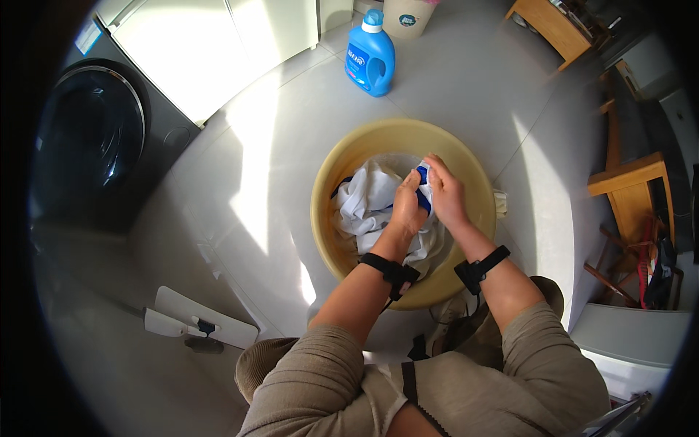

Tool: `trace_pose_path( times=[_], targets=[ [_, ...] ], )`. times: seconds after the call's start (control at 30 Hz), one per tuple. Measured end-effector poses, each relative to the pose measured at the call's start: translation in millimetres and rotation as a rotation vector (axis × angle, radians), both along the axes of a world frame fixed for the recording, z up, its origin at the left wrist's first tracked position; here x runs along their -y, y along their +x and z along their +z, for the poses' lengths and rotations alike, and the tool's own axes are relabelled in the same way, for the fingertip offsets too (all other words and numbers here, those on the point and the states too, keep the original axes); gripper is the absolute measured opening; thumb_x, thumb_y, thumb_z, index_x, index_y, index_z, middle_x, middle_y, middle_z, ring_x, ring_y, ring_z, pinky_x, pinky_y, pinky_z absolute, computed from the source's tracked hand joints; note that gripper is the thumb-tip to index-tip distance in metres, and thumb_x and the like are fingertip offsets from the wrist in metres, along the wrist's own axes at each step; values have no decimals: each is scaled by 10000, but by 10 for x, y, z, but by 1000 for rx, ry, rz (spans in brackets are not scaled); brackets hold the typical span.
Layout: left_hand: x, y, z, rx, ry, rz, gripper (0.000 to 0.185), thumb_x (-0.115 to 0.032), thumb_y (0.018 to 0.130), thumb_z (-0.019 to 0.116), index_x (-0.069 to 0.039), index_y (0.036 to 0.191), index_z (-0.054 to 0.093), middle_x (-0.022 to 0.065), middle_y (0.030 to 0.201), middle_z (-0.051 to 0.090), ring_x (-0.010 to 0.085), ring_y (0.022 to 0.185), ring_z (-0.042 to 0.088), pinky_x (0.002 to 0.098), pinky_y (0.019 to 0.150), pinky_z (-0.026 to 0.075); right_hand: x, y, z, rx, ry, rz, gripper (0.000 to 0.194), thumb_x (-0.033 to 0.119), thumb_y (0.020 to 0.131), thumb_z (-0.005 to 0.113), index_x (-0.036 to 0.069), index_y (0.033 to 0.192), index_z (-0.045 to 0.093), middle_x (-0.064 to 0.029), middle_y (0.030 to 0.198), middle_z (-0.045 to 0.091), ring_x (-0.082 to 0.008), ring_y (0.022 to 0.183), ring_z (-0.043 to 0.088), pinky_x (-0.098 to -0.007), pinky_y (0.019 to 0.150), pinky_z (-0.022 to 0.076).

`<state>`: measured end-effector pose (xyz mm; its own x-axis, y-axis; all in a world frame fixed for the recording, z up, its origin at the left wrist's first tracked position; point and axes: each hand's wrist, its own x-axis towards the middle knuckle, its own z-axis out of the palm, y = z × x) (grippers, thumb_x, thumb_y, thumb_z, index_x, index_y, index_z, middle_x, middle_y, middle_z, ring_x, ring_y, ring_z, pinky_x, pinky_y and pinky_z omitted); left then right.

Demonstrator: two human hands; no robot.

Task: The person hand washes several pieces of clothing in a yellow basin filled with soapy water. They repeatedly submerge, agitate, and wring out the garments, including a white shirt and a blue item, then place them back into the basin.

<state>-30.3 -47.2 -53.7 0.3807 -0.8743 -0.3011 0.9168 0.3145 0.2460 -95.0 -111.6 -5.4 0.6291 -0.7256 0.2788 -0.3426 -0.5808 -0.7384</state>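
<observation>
A yellow plastic basin (323, 218) stands on the floor before me, with a white garment (367, 188) with blue trim bunched up in it. Some water (404, 162) shows along the far side of the cloth. Over the right part of the basin, my left hand (408, 205) grips a fold of the garment where white meets blue. Close beside it, my right hand (446, 191) holds the same fold from the other side, its fingers pointing away from me. The two hands almost touch, and part of the fold is hidden between them.
Beyond the basin a blue detergent bottle (371, 57) stands on the tiles, near a beige bin (407, 19). At left are a dark front-loading washing machine (93, 125), white cabinets (191, 49) and a flat mop (205, 319). A wooden chair (633, 185) stands at right.
</observation>
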Motion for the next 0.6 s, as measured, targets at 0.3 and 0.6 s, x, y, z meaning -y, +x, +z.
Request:
trace_pose_path(
  times=[0.3,0.6],
  targets=[
    [-24,-220,213,-84,-191,-237,375,-349,1016,356,-88,1240,504,53,1211,561,198,1120,526,347,971,411,118,-5,2,133,67,-112,312,102,942,486,25,1237,550,-174,1303,535,-326,1248,473,-374,1034,366],
    [-22,-289,255,193,33,-323,335,-331,1020,368,-69,1105,559,24,1033,607,134,940,577,294,851,459,389,-83,-251,206,399,-235,215,108,953,463,7,1076,607,-122,1107,613,-212,1003,580,-316,885,446]
  ],
)
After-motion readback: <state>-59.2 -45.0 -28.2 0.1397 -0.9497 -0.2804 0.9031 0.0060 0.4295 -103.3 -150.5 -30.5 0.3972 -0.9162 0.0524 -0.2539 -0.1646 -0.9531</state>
